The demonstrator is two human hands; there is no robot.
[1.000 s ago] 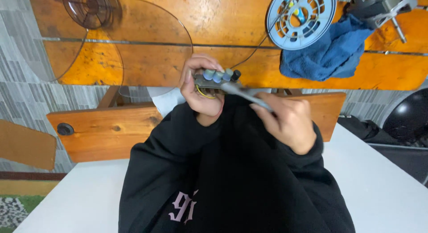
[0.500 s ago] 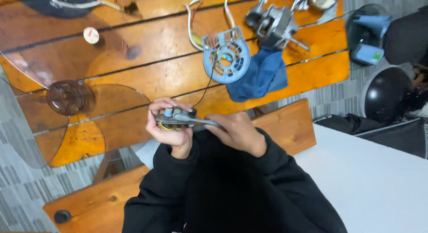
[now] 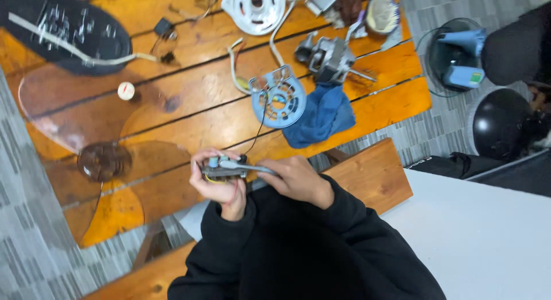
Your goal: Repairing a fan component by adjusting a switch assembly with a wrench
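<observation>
Grey and small, the switch part (image 3: 225, 169) sits clamped in our left hand (image 3: 221, 182) above the near edge of the wooden table (image 3: 189, 99). Our right hand (image 3: 297, 179) pinches a thin metal tool (image 3: 255, 169) against it. A blue round fan cover (image 3: 278, 97) lies beyond on a blue cloth (image 3: 321, 116).

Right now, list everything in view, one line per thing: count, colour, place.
wooden table: one, orange-brown, upper left and centre
wooden bench: one, brown, below the table
round plastic housing: one, light blue, table centre
cloth: one, dark blue, right of the blue housing
electric motor: one, grey metal, above the cloth
round plastic cover: one, white, top edge
small knob: one, white with red, table left
clear fan blade: one, transparent with brown hub, table left
small grey part: one, grey, held in both hands
left hand: one, gripping the part from below
right hand: one, pinching the part's right end
</observation>
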